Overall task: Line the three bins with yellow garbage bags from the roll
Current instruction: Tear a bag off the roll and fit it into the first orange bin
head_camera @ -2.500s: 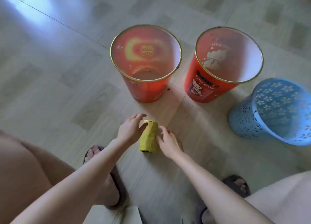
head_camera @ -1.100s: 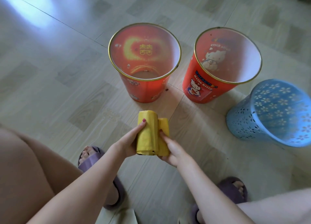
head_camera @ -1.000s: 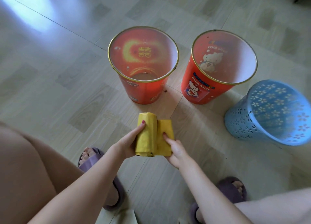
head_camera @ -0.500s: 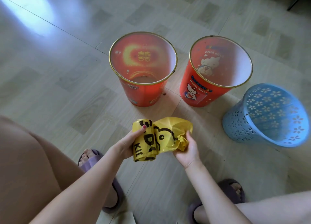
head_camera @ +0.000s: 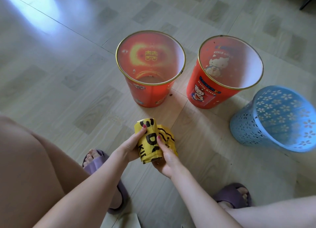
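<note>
Crinkly yellow plastic roll between both hands.

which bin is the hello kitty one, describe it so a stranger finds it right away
Three bins stand on the floor ahead of the person. It is the middle bin, red with a gold rim, between another red bin and a blue bin. Only it shows a white cartoon cat and the words Hello Kitty.

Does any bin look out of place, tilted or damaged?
The blue bin appears to lean toward the right, while the two red bins look upright; the wide lens may exaggerate this. A small dark speck lies between them.
</note>
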